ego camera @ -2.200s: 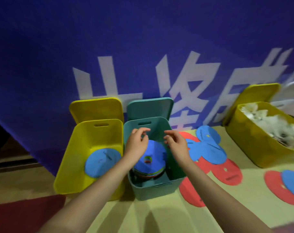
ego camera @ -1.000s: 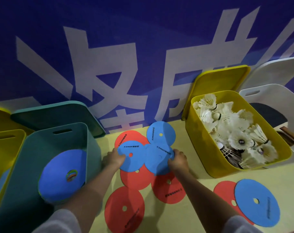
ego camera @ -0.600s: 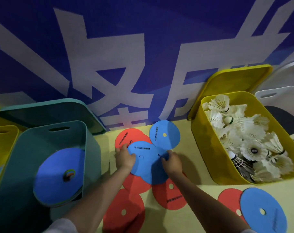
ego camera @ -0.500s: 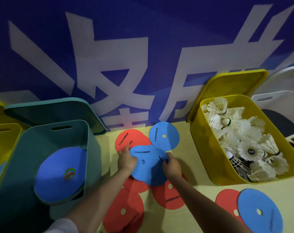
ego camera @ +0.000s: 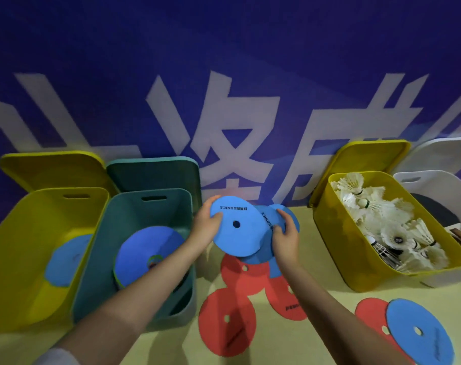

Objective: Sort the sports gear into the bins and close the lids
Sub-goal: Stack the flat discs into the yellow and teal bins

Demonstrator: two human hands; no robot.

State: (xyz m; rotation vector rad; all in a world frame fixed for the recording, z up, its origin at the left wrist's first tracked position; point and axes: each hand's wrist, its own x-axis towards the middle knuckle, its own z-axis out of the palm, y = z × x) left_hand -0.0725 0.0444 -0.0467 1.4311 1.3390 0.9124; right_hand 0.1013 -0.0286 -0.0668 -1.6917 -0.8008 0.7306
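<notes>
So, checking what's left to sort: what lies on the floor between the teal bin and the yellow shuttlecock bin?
Head view: red discs overlapping on the floor, with both hands holding blue discs above them. The teal bin and shuttlecock bin flank them.

Blue banner (ego camera: 224, 75) with white characters

Bins, lids, foam discs, shuttlecocks and hands, counted.

Four open bins: a yellow bin (ego camera: 18, 259), a teal bin (ego camera: 113, 233), a second yellow bin (ego camera: 337, 254) and a white bin (ego camera: 429, 180). Four lids lean behind them: a yellow lid (ego camera: 47, 169), a teal lid (ego camera: 155, 172), another yellow lid (ego camera: 369, 156) and a white lid (ego camera: 445, 151). At least three blue discs (ego camera: 237, 241) are held up by two hands, one blue disc (ego camera: 421, 335) lies on the floor and one blue disc (ego camera: 66, 259) in the left yellow bin. About four red discs (ego camera: 226, 322) show. The teal bin's stack of discs (ego camera: 145, 254) and the heap of shuttlecocks (ego camera: 390, 225) are too many to count.
</notes>
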